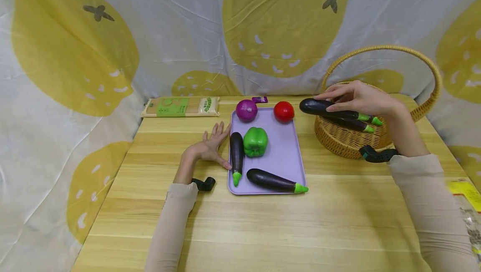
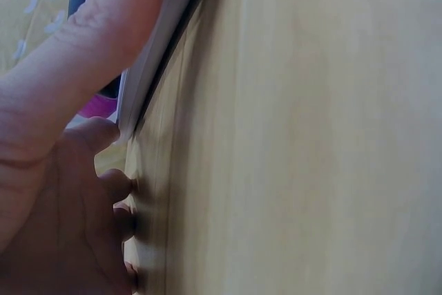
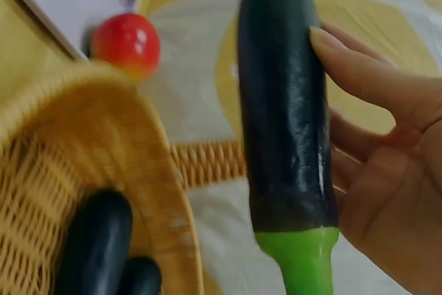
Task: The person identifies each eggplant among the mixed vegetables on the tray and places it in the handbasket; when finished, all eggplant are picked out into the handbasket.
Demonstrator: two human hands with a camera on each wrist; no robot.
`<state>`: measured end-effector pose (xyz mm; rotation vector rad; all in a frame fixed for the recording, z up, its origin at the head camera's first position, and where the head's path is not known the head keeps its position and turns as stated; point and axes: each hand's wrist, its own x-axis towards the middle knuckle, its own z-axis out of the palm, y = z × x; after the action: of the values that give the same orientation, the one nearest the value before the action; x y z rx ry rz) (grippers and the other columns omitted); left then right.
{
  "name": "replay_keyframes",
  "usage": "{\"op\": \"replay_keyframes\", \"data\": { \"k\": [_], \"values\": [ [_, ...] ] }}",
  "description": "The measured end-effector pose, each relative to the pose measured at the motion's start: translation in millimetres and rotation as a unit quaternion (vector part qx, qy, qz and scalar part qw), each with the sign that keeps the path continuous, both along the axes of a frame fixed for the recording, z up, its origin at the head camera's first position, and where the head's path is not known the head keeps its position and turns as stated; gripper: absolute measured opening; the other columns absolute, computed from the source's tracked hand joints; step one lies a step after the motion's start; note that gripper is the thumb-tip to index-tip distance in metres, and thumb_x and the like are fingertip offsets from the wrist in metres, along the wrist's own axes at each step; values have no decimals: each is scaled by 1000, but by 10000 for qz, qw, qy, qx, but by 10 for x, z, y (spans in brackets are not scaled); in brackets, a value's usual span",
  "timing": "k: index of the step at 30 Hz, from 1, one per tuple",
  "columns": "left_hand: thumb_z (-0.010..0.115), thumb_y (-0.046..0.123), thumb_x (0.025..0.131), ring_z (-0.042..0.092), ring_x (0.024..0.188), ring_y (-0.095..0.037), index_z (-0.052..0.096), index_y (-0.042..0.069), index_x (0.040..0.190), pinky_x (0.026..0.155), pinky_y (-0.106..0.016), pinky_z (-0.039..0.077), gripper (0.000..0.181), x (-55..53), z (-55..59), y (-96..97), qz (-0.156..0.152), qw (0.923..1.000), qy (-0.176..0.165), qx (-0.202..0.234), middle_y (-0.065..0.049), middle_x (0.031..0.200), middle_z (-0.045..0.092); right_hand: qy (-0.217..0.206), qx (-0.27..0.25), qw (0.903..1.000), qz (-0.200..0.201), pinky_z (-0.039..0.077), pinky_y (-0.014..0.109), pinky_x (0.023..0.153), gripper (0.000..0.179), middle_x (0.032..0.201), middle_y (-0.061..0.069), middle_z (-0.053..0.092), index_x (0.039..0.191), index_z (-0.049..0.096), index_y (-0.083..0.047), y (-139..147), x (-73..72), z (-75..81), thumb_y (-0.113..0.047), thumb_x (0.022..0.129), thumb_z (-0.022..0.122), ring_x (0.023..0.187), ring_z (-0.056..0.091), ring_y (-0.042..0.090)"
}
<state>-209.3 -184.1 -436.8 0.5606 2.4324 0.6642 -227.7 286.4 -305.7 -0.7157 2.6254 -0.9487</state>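
Observation:
My right hand (image 1: 358,98) pinches an eggplant (image 3: 283,115) between thumb and fingers above the wicker basket (image 1: 334,144). Its green stem end points right in the head view. Inside the basket lie other dark eggplants (image 3: 97,243). At the left edge of the lilac tray (image 1: 279,151), my left hand (image 1: 208,147) is spread, with the thumb and a finger against the rim and other fingertips on the table. On the tray, one eggplant (image 1: 236,155) lies lengthwise beside a green bell pepper (image 1: 255,142), and another eggplant (image 1: 274,181) lies along the near edge.
A purple onion (image 1: 246,110) and a red tomato (image 1: 284,112) sit at the tray's far end. A noodle pack (image 1: 181,107) lies at the back left, near a small purple packet (image 1: 259,99). The basket's tall handle (image 1: 383,48) arches up behind my right hand.

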Motion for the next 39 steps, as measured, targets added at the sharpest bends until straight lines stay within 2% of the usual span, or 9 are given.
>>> {"op": "replay_keyframes", "data": {
  "k": [4,9,15,17,20,22,27,33,39],
  "values": [
    [96,39,69,-31,157,-32,-11,20,167,126,-61,-21,146,-3,6,-2,-6,10000,-22,-3,-15,171,-27,97,-60,9999,8,48,16,76,39,139,-9,67,136,70,-22,221,1,-5,-17,97,73,111,59,-2],
    [96,40,70,-31,157,-33,-12,19,166,126,-61,-21,146,-1,8,-3,-48,10000,-24,-30,-16,170,-28,-16,21,9997,-227,45,23,66,40,137,-19,67,137,69,-18,460,6,-56,-16,98,72,91,56,3],
    [95,41,70,-30,157,-35,-12,18,166,125,-63,-20,146,-2,8,1,-59,10000,-1,12,-17,170,-27,-315,292,9984,-354,44,26,62,40,143,2,66,138,68,-20,582,-33,-177,-19,98,72,91,55,-6],
    [95,41,70,-29,157,-36,-11,17,166,125,-64,-19,146,-2,11,2,-61,10000,16,29,-18,170,-27,-416,363,9979,-332,48,20,67,41,145,8,64,140,67,-20,592,-57,-213,-19,99,71,98,57,-11],
    [95,41,70,-30,157,-36,-12,16,166,125,-64,-19,146,4,19,-1,-76,10000,25,-4,-19,170,-27,-542,386,9974,-273,53,16,73,42,146,13,63,140,67,-18,591,-100,-252,-18,99,71,99,62,-5],
    [95,40,71,-30,157,-36,-12,16,166,125,-63,-19,146,7,23,-1,-79,10000,19,-15,-19,170,-27,-510,449,9975,-217,55,17,78,42,145,16,63,140,67,-17,583,-135,-281,-18,98,71,114,67,4],
    [95,40,71,-30,157,-35,-12,17,166,125,-63,-20,145,8,23,-1,-65,10000,-7,10,-18,170,-27,-656,504,9964,-200,54,20,76,42,144,22,62,138,68,-12,532,-222,-373,-16,97,73,126,64,36],
    [95,40,71,-30,157,-35,-12,17,166,125,-63,-20,145,6,14,-6,-83,10000,17,1,-18,170,-27,-996,626,9928,-223,51,23,75,42,140,25,64,137,67,-6,465,-295,-488,-13,96,73,125,63,37],
    [95,41,70,-30,157,-36,-11,17,166,125,-63,-20,145,8,15,-8,-91,9999,44,-5,-18,170,-27,-982,773,9920,-194,54,20,78,40,133,25,68,133,70,-3,394,-324,-472,-8,93,75,124,63,40]
  ]
}}
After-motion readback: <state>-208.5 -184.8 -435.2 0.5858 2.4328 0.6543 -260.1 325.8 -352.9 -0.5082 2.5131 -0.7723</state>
